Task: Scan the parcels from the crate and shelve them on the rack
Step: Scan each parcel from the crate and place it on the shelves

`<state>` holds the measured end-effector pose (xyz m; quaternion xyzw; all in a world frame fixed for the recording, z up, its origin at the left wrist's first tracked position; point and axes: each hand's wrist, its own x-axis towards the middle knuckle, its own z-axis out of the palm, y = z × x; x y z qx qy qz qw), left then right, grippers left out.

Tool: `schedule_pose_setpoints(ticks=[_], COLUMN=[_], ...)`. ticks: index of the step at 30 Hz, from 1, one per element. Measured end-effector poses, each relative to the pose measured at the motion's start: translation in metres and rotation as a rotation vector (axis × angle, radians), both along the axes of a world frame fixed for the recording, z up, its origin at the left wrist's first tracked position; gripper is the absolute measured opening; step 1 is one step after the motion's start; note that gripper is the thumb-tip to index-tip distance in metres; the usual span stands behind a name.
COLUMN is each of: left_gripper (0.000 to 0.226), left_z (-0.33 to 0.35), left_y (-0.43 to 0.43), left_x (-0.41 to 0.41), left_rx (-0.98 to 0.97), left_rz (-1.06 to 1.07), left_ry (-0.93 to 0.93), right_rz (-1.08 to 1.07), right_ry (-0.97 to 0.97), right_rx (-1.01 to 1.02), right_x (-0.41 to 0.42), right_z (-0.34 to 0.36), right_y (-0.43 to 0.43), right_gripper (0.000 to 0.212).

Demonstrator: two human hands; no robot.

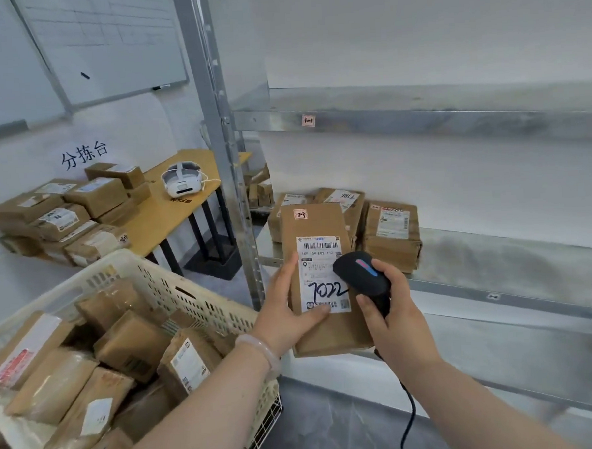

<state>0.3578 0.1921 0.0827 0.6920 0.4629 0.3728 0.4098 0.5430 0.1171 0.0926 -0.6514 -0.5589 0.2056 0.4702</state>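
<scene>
I have the left hand (285, 310) at the middle of my view. Its grip is clamped on a brown parcel (317, 223) held upright, with the thumb lying across the foot of the white label (321, 274). The label carries a barcode and a handwritten "7022", and a small tag at the parcel's top reads "2-3".

At 3 o'clock from the label, the right hand (395, 318) has its grip closed round the handle of a black scanner (359, 276). The scanner's head sits over the label's right edge, and its cable (412, 414) hangs toward 6 o'clock.

The white crate (131, 258) sits at 8 o'clock, touching my left forearm and filled with loose parcels (132, 342).

The metal rack (419, 118) fills 12 to 4 o'clock. Its middle shelf holds shelved parcels (391, 240) just behind the held one, at its 1 o'clock. A tag on the upper shelf edge reads "1-1".

At 10 o'clock a wooden worktop (170, 210) carries stacked boxes (57, 216) and a white headset (182, 182).
</scene>
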Motion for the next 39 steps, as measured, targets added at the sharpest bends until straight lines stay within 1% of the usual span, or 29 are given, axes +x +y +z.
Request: schedule_pose_setpoints(ticks=[3, 9, 12, 16, 20, 25, 29, 33, 39], left_gripper=[0.099, 0.1, 0.102, 0.103, 0.099, 0.099, 0.098, 0.098, 0.099], left_z=[-0.002, 0.0, 0.006, 0.012, 0.011, 0.01, 0.008, 0.005, 0.004], left_y=[0.005, 0.015, 0.019, 0.027, 0.033, 0.038, 0.039, 0.041, 0.043], left_x=[0.008, 0.016, 0.021, 0.031, 0.041, 0.054, 0.062, 0.069, 0.076], left_rx=[0.062, 0.09, 0.08, 0.093, 0.104, 0.092, 0.117, 0.119, 0.112], left_rz=[-0.017, -0.024, -0.024, -0.039, -0.079, -0.096, -0.139, -0.163, -0.187], left_ry=[0.012, -0.055, -0.088, -0.082, -0.087, -0.107, -0.091, -0.079, -0.074], right_rz=[-0.027, -0.069, -0.106, -0.117, -0.125, -0.167, -0.209, -0.238, -0.27], right_ry=[0.033, 0.031, 0.024, 0.054, 0.068, 0.089, 0.094, 0.084, 0.079], right_rx=[0.014, 0.037, 0.063, 0.106, 0.109, 0.087, 0.101, 0.116, 0.116], right_x=[0.004, 0.003, -0.001, -0.008, -0.014, -0.017, -0.016, -0.018, -0.015], right_z=[0.004, 0.029, 0.047, 0.068, 0.081, 0.088, 0.091, 0.092, 0.091], right_y=[-0.005, -0.012, -0.012, -0.013, -0.017, -0.024, -0.028, -0.031, -0.032], right_gripper=[0.059, 0.061, 0.056, 0.047, 0.046, 0.043, 0.041, 0.045, 0.045])
